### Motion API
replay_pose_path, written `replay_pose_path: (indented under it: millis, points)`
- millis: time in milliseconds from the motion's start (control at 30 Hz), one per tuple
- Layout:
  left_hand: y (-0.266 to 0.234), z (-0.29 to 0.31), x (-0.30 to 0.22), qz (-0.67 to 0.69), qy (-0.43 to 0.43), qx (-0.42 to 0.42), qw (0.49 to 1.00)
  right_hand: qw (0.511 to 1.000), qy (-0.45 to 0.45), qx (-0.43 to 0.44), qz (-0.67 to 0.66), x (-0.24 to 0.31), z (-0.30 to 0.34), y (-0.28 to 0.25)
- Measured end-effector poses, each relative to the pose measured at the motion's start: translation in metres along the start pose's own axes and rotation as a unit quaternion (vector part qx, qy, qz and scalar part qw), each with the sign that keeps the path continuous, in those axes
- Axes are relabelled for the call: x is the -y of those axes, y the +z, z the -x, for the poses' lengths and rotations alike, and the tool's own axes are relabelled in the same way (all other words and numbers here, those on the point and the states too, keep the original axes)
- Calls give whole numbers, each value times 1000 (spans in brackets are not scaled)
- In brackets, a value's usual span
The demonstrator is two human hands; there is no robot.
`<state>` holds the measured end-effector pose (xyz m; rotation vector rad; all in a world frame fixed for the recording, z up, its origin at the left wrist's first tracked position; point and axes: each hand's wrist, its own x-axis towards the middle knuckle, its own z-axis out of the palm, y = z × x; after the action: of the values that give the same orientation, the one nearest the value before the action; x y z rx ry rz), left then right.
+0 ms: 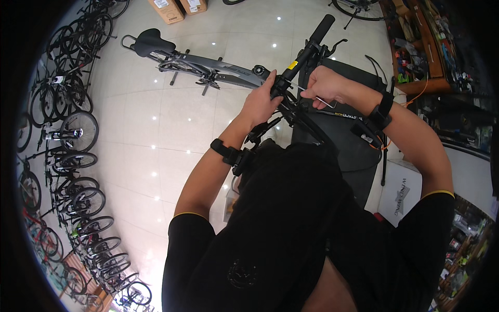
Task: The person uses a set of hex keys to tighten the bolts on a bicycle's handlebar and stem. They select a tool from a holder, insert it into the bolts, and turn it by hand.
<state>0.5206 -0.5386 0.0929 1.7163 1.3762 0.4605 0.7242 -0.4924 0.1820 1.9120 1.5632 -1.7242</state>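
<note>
A bicycle with a grey frame (228, 69) and a black saddle (153, 43) stands in front of me, its handlebar (307, 52) turned across my view. My left hand (260, 104) is closed around the handlebar stem (281, 85), fingers on the far side and thumb nearer me. To its right, my right hand (326, 86) pinches a thin silver hex key (326, 103). The key's long arm points left to the stem area; its bent end sticks out below the fingers. Whether its tip sits in a bolt is too small to tell.
A black bench or mat (332, 132) lies under the handlebar's right side. Tool shelves (416, 57) line the right, with an orange cable (423, 91) near them. A white box (399, 190) stands by my right elbow. Rows of bicycles (78, 132) fill the left; cardboard boxes (169, 10) stand at the back.
</note>
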Motion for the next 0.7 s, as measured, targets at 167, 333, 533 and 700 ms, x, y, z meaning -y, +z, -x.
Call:
replay_pose_path:
  millis: [167,333,533,700]
  points:
    - [2,-2,1,6,11,-3,1000,997,-1,65,-52,-5,-3,-5]
    - [3,-2,4,11,22,-7,1000,1000,1,2,-12,-4,-2,6]
    - [2,-2,1,17,14,0,1000,999,-13,-30,34,-3,-2,5]
    - [7,-3,8,16,45,-20,999,998,-3,39,-51,-5,-2,0]
